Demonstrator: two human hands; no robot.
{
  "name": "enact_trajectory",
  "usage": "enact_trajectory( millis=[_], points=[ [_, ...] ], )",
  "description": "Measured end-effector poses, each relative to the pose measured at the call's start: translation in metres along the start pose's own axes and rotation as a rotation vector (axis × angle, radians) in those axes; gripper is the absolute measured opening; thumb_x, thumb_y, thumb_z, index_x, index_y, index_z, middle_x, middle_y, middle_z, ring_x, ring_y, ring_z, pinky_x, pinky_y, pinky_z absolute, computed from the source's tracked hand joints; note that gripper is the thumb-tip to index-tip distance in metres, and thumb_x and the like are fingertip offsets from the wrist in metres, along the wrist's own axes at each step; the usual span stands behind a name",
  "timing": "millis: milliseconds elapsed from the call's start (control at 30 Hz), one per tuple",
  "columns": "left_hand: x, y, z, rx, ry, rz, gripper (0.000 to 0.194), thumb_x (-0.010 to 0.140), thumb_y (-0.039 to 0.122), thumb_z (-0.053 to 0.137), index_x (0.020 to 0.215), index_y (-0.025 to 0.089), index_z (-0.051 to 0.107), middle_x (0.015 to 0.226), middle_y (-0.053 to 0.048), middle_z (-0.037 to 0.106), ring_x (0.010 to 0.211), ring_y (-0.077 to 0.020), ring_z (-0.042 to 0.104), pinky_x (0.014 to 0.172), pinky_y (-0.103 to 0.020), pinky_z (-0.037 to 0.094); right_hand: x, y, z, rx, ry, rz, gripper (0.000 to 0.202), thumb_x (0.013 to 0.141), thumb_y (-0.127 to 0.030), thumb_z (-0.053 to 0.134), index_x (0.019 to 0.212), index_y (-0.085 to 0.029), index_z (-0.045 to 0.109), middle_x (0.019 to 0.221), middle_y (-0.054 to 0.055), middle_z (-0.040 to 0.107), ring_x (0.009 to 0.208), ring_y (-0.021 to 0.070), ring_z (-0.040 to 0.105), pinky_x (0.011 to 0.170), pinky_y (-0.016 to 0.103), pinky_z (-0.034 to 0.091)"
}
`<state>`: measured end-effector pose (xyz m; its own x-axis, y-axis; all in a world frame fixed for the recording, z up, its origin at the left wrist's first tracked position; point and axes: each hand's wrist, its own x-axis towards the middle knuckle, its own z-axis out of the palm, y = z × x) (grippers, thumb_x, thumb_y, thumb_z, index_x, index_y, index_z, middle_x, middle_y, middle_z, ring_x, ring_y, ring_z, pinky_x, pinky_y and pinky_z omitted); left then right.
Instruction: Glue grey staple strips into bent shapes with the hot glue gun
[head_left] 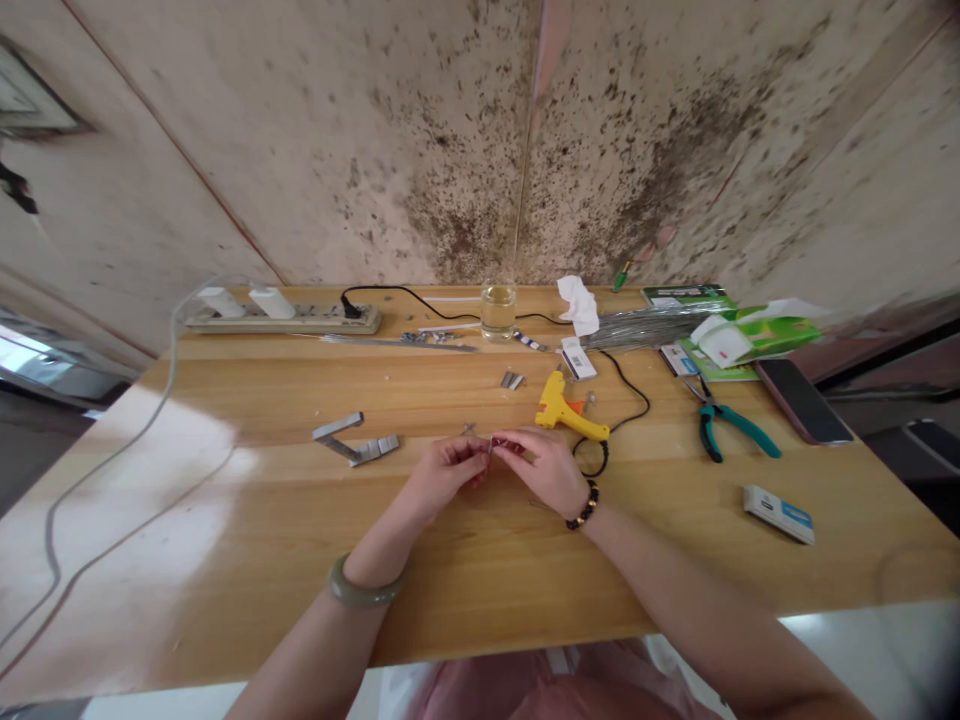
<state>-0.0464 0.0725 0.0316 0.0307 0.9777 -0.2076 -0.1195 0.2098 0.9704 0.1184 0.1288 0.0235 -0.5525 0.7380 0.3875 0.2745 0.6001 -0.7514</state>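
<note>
My left hand (451,472) and my right hand (541,464) meet above the middle of the wooden table. Both have their fingers pinched on one small grey metal piece (491,447), too small to make out fully. Just beyond the fingertips lies a tiny metal bit (469,428). Left of my hands rests a bent chain of grey metal blocks (356,442). A yellow glue gun (566,408) lies on its side beyond my right hand, its black cord looping beside it.
A power strip (300,320) with plugs, a glass of yellowish liquid (498,312) and a bundle of wires (652,326) line the wall. Teal-handled pliers (739,425), a phone (804,400) and a small box (778,514) lie right. Small staple-like strips (512,380) sit mid-table. Cables (112,460) cross the left.
</note>
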Motion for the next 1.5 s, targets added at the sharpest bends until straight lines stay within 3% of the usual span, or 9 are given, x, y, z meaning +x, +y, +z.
enact_trajectory(
  millis=[200, 333, 733, 1300, 1500],
  points=[
    [0.0003, -0.0023, -0.0013, 0.012, -0.015, 0.027, 0.025, 0.069, 0.035, 0.069, 0.083, 0.014, 0.066, 0.064, 0.001, 0.057, 0.051, -0.0075, 0.047, 0.051, -0.021, 0.037, -0.0013, -0.0016, 0.0019, 0.107, 0.048, 0.100, 0.022, 0.081, -0.026, 0.063, 0.104, -0.025, 0.066, 0.094, 0.004, 0.071, 0.081, 0.0180, 0.066, 0.076, 0.032, 0.053],
    [0.0008, -0.0026, -0.0015, 0.019, -0.013, 0.049, 0.023, 0.070, 0.034, 0.068, 0.082, 0.015, 0.066, 0.065, 0.001, 0.057, 0.052, -0.0078, 0.047, 0.052, -0.021, 0.038, -0.0011, -0.0035, 0.0022, 0.126, 0.065, 0.136, 0.014, 0.080, -0.026, 0.064, 0.092, -0.022, 0.069, 0.087, 0.004, 0.072, 0.075, 0.0175, 0.066, 0.072, 0.030, 0.053],
    [0.0002, -0.0011, -0.0009, 0.017, -0.009, 0.050, 0.024, 0.069, 0.033, 0.069, 0.084, 0.014, 0.067, 0.066, 0.001, 0.057, 0.055, -0.0079, 0.047, 0.054, -0.021, 0.037, -0.0013, -0.0027, 0.0021, 0.049, 0.066, 0.073, 0.011, 0.081, -0.024, 0.063, 0.090, -0.020, 0.067, 0.083, 0.003, 0.071, 0.072, 0.0146, 0.065, 0.069, 0.026, 0.052],
    [0.0017, -0.0009, -0.0009, 0.048, -0.022, 0.087, 0.021, 0.071, 0.032, 0.068, 0.080, 0.014, 0.066, 0.064, 0.001, 0.058, 0.058, -0.0089, 0.046, 0.057, -0.021, 0.035, -0.0017, -0.0016, 0.0005, -0.238, 0.034, -0.197, 0.012, 0.088, -0.025, 0.056, 0.095, -0.020, 0.064, 0.091, 0.004, 0.071, 0.082, 0.0166, 0.064, 0.077, 0.029, 0.049],
    [0.0000, 0.0022, 0.0002, 0.070, -0.015, 0.091, 0.022, 0.073, 0.034, 0.065, 0.080, 0.014, 0.066, 0.062, 0.001, 0.057, 0.060, -0.0106, 0.049, 0.059, -0.023, 0.037, -0.0015, 0.0006, 0.0008, -0.211, 0.030, -0.181, 0.014, 0.089, -0.026, 0.054, 0.097, -0.021, 0.065, 0.093, 0.004, 0.071, 0.084, 0.0162, 0.064, 0.079, 0.029, 0.049]
  ],
)
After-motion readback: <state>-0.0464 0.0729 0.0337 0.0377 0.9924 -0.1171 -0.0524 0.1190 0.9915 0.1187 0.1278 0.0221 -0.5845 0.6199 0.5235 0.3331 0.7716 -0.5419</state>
